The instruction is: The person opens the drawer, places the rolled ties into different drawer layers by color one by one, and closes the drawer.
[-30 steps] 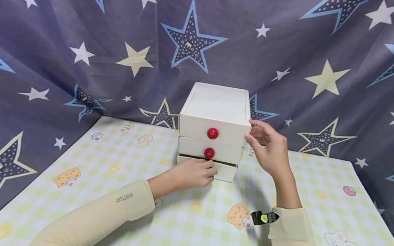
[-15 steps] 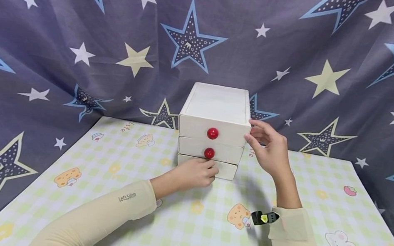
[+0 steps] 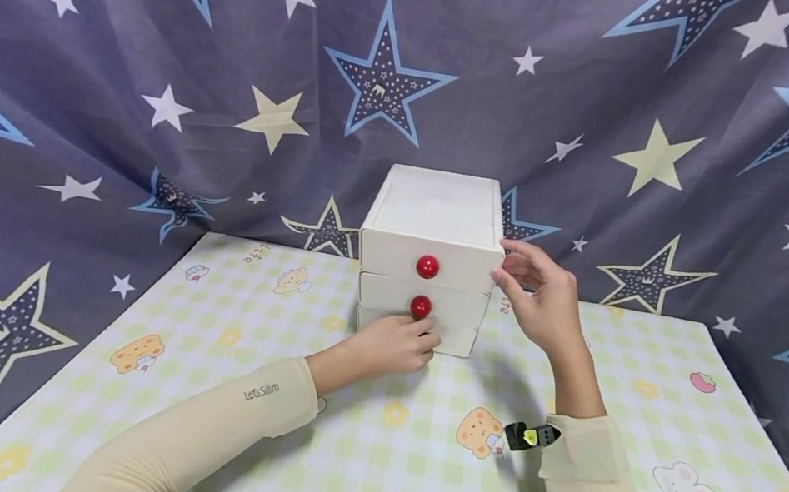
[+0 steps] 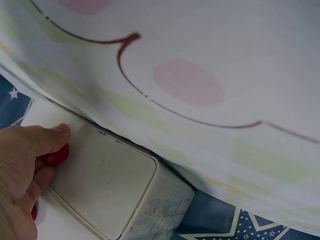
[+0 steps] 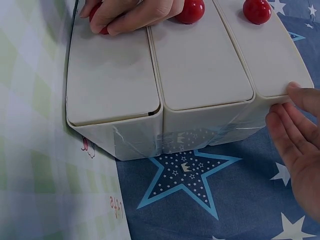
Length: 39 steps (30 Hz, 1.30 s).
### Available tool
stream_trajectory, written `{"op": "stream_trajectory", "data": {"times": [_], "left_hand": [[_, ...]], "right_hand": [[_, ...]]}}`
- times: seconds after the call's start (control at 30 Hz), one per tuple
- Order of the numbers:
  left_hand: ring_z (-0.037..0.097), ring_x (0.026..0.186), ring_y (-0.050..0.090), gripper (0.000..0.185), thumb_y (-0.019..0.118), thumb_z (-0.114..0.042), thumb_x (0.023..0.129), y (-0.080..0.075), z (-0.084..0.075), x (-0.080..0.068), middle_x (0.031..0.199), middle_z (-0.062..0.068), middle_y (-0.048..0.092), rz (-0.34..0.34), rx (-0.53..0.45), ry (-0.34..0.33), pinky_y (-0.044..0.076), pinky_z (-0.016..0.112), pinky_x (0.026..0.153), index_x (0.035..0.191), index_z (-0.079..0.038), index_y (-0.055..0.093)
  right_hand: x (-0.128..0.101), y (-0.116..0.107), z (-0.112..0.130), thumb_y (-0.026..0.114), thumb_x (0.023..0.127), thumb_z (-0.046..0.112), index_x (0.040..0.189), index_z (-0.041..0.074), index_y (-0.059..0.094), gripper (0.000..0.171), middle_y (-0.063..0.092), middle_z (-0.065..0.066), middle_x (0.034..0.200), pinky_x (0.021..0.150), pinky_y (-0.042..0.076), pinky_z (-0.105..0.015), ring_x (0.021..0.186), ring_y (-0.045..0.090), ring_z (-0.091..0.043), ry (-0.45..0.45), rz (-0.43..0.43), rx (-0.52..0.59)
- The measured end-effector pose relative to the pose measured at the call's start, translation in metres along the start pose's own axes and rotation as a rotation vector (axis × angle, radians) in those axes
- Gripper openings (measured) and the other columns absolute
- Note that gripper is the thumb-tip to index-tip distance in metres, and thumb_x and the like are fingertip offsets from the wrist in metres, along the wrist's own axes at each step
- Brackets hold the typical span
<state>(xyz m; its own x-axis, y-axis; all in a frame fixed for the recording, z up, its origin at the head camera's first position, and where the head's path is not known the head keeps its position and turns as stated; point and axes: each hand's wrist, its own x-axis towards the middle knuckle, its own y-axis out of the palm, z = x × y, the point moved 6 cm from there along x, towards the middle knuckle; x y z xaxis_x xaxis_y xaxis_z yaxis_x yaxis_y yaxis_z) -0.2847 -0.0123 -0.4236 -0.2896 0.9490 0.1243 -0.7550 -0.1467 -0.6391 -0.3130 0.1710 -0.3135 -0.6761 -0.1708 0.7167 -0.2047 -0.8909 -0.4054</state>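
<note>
A smooth white plastic drawer box [image 3: 432, 234] with glossy red knobs [image 3: 426, 266] stands on a printed tablecloth [image 3: 367, 444].

A white drawer box [image 3: 433, 226] with red knobs [image 3: 427, 266], green-checked tablecloth [image 3: 367, 444], star-patterned purple backdrop [image 3: 163, 62].

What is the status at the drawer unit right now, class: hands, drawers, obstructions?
Left hand pinches bottom drawer's red knob. Right hand open, fingertips on white drawer unit at its top right corner. All three drawers look shut. Nothing in the way.
</note>
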Motion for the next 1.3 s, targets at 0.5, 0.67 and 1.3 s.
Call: {"op": "stream_trajectory", "data": {"times": [0.5,0.67,1.3], "left_hand": [[0.016,0.097,0.056,0.014,0.068,-0.014,0.094,-0.002,0.001,0.003,0.101,-0.005,0.062,-0.028,-0.015,-0.007,0.048,0.019,0.067,0.096,-0.024,0.077],[0.017,0.099,0.056,0.015,0.069,-0.013,0.094,-0.003,-0.001,0.004,0.104,-0.004,0.063,0.01,-0.046,-0.014,0.049,0.02,0.071,0.098,-0.024,0.078],[0.02,0.091,0.057,0.013,0.061,-0.017,0.096,-0.036,0.011,-0.027,0.094,-0.001,0.065,-0.081,-0.267,-0.097,0.05,0.032,0.083,0.092,-0.015,0.073]], "right_hand": [[-0.002,-0.002,-0.003,0.076,0.091,0.004,0.132,0.007,0.067,0.042,0.075,-0.013,0.1,0.082,0.054,-0.015,0.092,0.072,-0.026,0.007,-0.012,0.0],[-0.003,-0.003,-0.004,0.075,0.092,0.005,0.133,0.008,0.067,0.041,0.075,-0.012,0.099,0.083,0.054,-0.016,0.091,0.072,-0.026,0.002,-0.008,0.003],[-0.02,-0.005,-0.003,0.067,0.099,0.012,0.113,0.0,0.074,0.019,0.074,-0.011,0.098,0.075,0.06,-0.041,0.084,0.072,-0.024,-0.007,0.004,-0.208]]}}
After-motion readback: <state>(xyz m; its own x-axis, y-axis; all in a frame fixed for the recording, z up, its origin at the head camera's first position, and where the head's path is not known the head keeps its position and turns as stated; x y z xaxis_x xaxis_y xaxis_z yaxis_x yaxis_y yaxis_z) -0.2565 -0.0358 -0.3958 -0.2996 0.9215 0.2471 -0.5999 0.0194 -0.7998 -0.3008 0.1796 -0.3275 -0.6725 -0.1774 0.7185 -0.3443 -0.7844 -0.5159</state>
